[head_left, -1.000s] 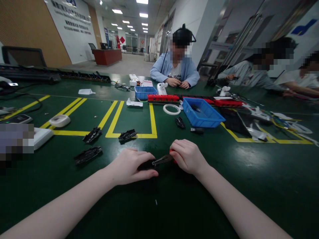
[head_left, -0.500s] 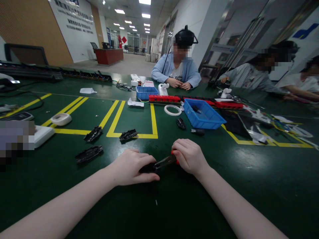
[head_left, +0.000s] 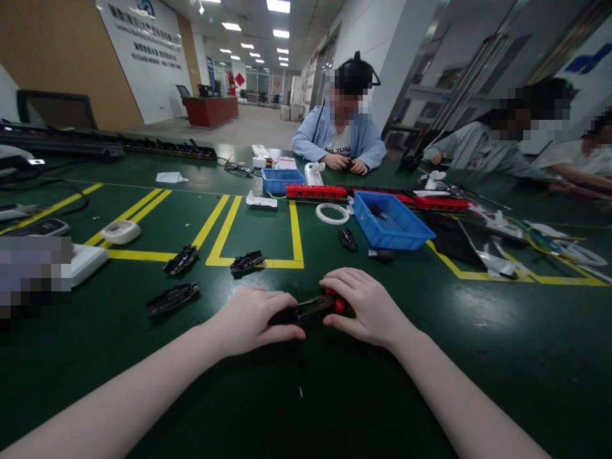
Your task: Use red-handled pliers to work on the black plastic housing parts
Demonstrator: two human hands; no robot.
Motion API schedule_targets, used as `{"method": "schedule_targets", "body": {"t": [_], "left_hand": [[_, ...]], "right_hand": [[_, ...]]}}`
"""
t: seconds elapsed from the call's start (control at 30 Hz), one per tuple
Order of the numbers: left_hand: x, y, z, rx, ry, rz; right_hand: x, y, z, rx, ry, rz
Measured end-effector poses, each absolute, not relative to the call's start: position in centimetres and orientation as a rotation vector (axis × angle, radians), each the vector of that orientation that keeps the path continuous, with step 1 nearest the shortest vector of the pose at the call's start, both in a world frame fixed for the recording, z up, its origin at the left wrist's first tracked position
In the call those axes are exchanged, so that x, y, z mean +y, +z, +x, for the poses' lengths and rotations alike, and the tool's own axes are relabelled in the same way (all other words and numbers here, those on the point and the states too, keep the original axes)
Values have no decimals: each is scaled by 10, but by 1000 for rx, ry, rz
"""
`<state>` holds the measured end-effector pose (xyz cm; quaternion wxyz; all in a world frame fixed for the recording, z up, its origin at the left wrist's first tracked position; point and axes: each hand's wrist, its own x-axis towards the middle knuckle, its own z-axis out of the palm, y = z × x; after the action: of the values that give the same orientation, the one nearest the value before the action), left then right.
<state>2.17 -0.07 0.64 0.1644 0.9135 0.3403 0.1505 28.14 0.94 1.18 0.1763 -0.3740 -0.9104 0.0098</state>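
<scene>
My left hand (head_left: 261, 317) is closed on a small black plastic part (head_left: 283, 316), mostly covered by my fingers. From the other side my right hand (head_left: 366, 306) grips pliers (head_left: 313, 308) by their red and black handles. The jaws of the pliers point left and reach the black part; whether they bite on it I cannot tell. Left of my hands lie several black plastic housings, among them a long one (head_left: 173, 298), one above it (head_left: 182, 260) and one on the yellow tape (head_left: 247, 262).
Beyond my right hand stands a blue bin (head_left: 392, 220) with dark pieces inside. Near it are a white ring (head_left: 333, 214), a black part (head_left: 347, 239) and red strips (head_left: 315, 191). A tape roll (head_left: 121, 232) lies left. A person (head_left: 339, 137) sits opposite; others work at right.
My right hand has loosened and shifted slightly left over the handles, its thumb now lower and more of the pliers showing. My left hand stays almost still.
</scene>
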Motion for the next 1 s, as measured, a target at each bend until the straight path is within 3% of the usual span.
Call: {"method": "schedule_targets", "body": {"t": [1.0], "left_hand": [[0,7,20,867,444,2559]], "right_hand": [[15,3,273,-2612,-248,-1084]]}}
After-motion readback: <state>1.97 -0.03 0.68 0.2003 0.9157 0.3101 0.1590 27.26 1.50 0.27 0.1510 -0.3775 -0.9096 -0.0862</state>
